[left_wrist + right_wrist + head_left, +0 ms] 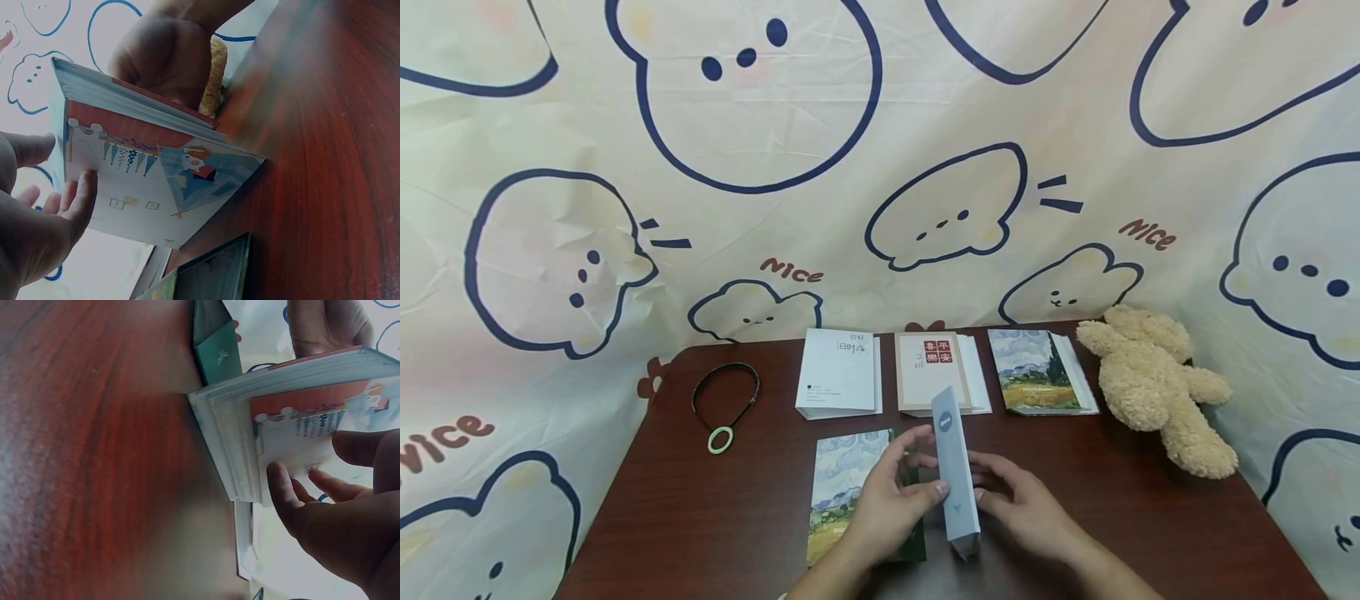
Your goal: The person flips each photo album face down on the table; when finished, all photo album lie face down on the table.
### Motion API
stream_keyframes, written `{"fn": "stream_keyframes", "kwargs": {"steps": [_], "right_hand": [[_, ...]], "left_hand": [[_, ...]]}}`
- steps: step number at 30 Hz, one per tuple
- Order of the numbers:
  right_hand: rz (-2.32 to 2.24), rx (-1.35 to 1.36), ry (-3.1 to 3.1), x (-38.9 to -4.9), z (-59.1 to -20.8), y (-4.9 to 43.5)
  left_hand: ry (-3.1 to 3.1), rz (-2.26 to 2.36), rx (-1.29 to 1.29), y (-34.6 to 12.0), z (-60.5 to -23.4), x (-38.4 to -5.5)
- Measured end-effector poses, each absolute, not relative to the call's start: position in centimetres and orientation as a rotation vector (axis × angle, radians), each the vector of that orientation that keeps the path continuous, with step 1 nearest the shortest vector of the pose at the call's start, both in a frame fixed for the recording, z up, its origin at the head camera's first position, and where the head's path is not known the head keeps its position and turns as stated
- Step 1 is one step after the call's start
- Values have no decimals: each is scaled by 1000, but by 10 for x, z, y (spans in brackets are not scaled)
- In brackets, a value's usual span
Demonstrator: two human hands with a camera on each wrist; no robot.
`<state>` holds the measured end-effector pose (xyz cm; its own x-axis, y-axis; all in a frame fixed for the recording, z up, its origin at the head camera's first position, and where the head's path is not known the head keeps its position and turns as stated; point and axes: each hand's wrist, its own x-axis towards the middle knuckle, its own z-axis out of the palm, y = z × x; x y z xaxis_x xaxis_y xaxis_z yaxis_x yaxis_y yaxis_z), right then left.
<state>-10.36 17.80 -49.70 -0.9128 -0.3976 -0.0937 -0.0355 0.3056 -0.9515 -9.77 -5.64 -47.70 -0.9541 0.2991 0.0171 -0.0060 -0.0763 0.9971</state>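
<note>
On the surface (700, 517) I have a book (156, 181) standing on edge between both hands, stiff-covered, probably light. The left hand (891, 496), part open, touches it with thumb and fingertips; the right hand (1030, 504) curves loosely beside it, contact unclear. Pages (144, 112) may fan, so I'd grip the spine (953, 467).

"Nice" is lettered in brown three times on the patterned backdrop (947, 108) (the leftmost is cut off). Red squares on the middle standing book (917, 383) read 平安喜樂. The white standing book (835, 375) shows 时光; the oval label (946, 422) on the upright pale-blue spine (957, 475) is illegible.
</note>
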Motion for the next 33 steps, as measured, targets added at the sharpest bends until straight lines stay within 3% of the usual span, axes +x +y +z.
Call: {"fn": "stream_keyframes", "kwargs": {"steps": [33], "right_hand": [[-1847,-207,2140,-93,-461,213]], "left_hand": [[2103,1868,352,-32,-502,-83]]}}
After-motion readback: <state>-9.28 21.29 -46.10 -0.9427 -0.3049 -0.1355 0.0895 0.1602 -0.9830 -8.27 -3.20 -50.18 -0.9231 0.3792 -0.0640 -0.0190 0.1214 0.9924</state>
